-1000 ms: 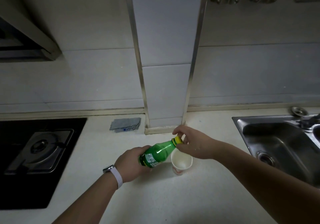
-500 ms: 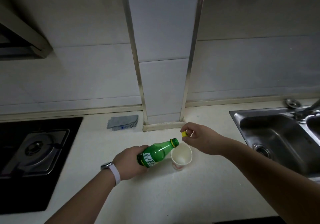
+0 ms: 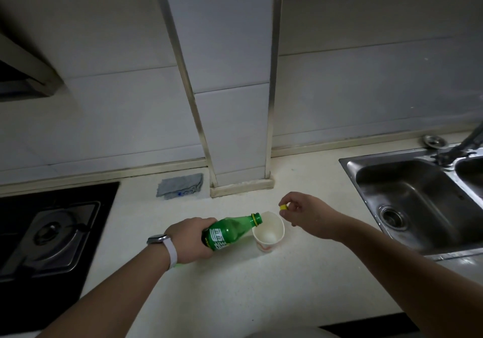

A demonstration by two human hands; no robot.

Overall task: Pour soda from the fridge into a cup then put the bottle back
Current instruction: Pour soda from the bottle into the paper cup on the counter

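1. A green soda bottle [image 3: 230, 229] is gripped around its lower body by the left hand [image 3: 190, 241] at the centre of the frame. It is tipped, with its open mouth held at the rim of a paper cup [image 3: 269, 233].
2. The yellow cap [image 3: 283, 207] is pinched in the fingertips of the right hand [image 3: 305, 213], just up and right of the cup.
3. The cup is stood on the pale table [image 3: 235, 285], between the stove [image 3: 52, 233] at left and the sink [image 3: 418, 201] at right. No soda can be made out inside it.
4. Pouring is judged to be only beginning. A steeper tilt is called for next, with the mouth held over the cup.
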